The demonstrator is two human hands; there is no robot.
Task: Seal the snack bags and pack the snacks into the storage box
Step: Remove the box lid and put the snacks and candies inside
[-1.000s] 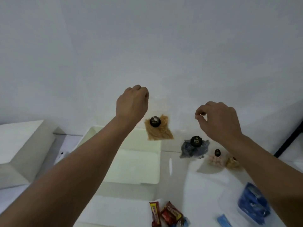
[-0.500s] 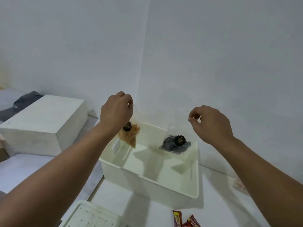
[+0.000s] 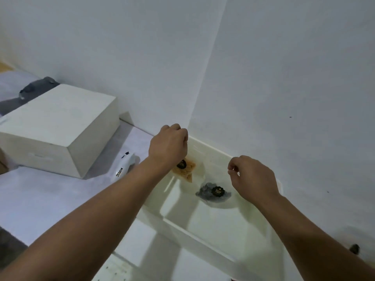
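Clear plastic snack bags hang over the open white storage box (image 3: 221,230), one from each of a person's hands. The left hand (image 3: 168,148) pinches the top of a bag of orange-brown snacks (image 3: 185,171), its fingers curled tight around the plastic, and the bag dangles above the box's far left corner. The right hand (image 3: 253,177) pinches the top of a bag of dark grey snacks (image 3: 213,192), thumb and forefinger closed on the film, with that bag hanging over the middle of the box near its far wall. Each bag carries a round black label. The box sits on the white worktop (image 3: 40,199) against the wall. To its left lies a small white packet with black lettering (image 3: 124,166), and beyond that a closed white carton (image 3: 58,128). A perforated white lid (image 3: 113,270) shows at the bottom edge
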